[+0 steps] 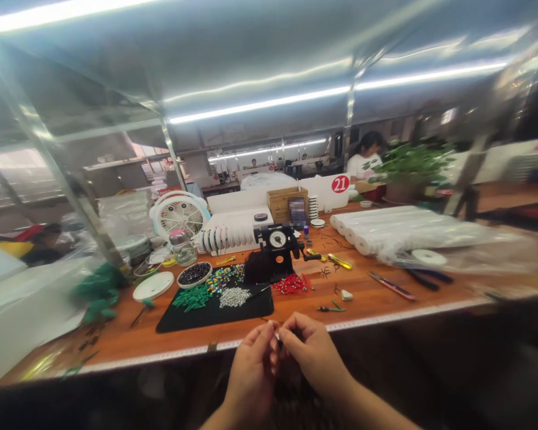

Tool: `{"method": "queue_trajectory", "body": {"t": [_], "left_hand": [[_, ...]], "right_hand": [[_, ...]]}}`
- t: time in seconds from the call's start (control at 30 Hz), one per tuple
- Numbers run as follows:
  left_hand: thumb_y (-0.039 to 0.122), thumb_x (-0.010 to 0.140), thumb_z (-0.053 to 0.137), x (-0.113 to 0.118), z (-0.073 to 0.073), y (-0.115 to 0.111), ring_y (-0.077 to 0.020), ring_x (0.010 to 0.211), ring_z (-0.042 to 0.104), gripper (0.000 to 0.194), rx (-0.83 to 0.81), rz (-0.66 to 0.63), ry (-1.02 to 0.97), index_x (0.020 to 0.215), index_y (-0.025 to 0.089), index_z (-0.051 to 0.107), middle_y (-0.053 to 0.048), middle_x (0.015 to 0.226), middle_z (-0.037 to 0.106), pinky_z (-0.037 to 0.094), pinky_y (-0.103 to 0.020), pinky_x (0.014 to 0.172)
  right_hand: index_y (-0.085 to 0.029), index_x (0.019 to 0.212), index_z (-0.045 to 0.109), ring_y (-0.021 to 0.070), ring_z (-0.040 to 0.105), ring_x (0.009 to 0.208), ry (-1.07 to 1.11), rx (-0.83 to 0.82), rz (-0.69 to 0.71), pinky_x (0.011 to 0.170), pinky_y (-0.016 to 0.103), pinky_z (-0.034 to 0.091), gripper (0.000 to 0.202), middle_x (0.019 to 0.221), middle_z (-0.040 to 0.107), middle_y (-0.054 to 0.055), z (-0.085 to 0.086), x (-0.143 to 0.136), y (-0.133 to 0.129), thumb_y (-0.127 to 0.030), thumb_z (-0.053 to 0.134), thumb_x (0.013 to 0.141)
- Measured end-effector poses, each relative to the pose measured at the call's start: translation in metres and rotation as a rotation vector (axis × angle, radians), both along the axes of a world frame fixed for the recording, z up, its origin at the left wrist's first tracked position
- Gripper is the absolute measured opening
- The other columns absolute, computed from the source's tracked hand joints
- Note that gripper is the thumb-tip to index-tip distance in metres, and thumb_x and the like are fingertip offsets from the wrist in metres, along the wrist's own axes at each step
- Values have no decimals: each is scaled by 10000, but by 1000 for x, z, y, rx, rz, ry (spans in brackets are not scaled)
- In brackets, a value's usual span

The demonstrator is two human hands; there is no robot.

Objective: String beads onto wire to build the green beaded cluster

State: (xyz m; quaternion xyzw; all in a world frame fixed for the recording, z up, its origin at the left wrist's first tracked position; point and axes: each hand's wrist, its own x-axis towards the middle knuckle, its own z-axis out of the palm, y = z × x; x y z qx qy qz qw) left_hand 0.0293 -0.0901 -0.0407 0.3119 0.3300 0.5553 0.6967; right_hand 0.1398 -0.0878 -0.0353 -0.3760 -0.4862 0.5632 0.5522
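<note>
At the table's front edge my left hand (255, 364) and my right hand (311, 346) meet, fingertips pinched close together. Whatever lies between the fingers is too small to make out. Just beyond them a black mat (174, 321) carries a heap of green pieces (192, 297), silver beads (234, 297), multicoloured beads (224, 278) and a white dish (179, 285) of dark beads. Red pieces (291, 284) lie at the mat's right side. Behind stands a black hand-cranked device (278, 245) with a round dial.
To the right lie red-handled tweezers (392, 285), dark-handled pliers (424, 279) and white plastic-wrapped rolls (399, 230). A fan (182, 216), a glass jar (185, 251), white spools (228, 237) and a cardboard box (282, 203) stand at the back. A person (363, 158) sits beyond, near a potted plant (407, 170).
</note>
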Motion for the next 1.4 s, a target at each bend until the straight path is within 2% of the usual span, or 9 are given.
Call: {"method": "queue_trajectory", "body": {"t": [0.2, 0.37, 0.57, 0.77, 0.9, 1.03, 1.4], "left_hand": [[290, 718, 704, 1, 1, -1, -62, 414, 371, 288, -10, 9, 10, 566, 134, 515, 32, 471, 445, 310, -165, 411], [282, 700, 717, 4, 3, -3, -65, 418, 381, 286, -25, 5, -17, 560, 130, 519, 29, 475, 449, 311, -164, 403], [263, 685, 732, 3, 1, -1, -71, 453, 402, 264, -40, 23, -49, 574, 128, 535, 25, 503, 462, 336, -174, 439], [266, 722, 701, 0, -1, 1, -66, 465, 385, 241, -25, 24, -16, 607, 121, 546, 30, 525, 445, 319, -178, 450], [267, 730, 694, 0, -2, 0, -62, 466, 375, 219, -27, 30, 3, 643, 119, 558, 37, 535, 433, 306, -176, 449], [270, 735, 689, 0, -1, 0, -61, 456, 361, 269, -18, 21, -3, 589, 125, 517, 40, 516, 417, 304, -179, 446], [265, 672, 741, 3, 2, -2, -58, 436, 361, 291, -35, 36, -13, 569, 128, 506, 37, 492, 439, 305, -171, 429]], "right_hand": [[-168, 589, 513, 110, 559, 454, -41, 21, -27, 447, 196, 444, 221, 505, 589, -14, 0, 0, -1, -297, 575, 758], [-176, 617, 494, 110, 536, 401, 12, -21, 31, 390, 197, 410, 237, 489, 587, -17, -4, -1, 0, -343, 563, 770], [-179, 585, 485, 114, 530, 404, 49, -24, 33, 405, 210, 423, 248, 477, 570, -21, 1, -1, 0, -346, 572, 747], [-192, 573, 467, 104, 506, 383, -66, -9, -52, 383, 200, 390, 202, 460, 559, -32, -1, 0, -1, -272, 552, 738], [-191, 595, 475, 114, 539, 416, -88, 27, -45, 397, 201, 404, 198, 498, 597, -13, -4, -1, -1, -279, 534, 762], [-189, 605, 476, 122, 560, 438, -86, 27, -36, 412, 208, 418, 196, 537, 623, 3, -4, -2, 0, -282, 526, 771], [-178, 582, 482, 108, 539, 447, -179, 46, -100, 429, 191, 408, 193, 505, 591, -13, -5, 0, 0, -235, 511, 764]]}}
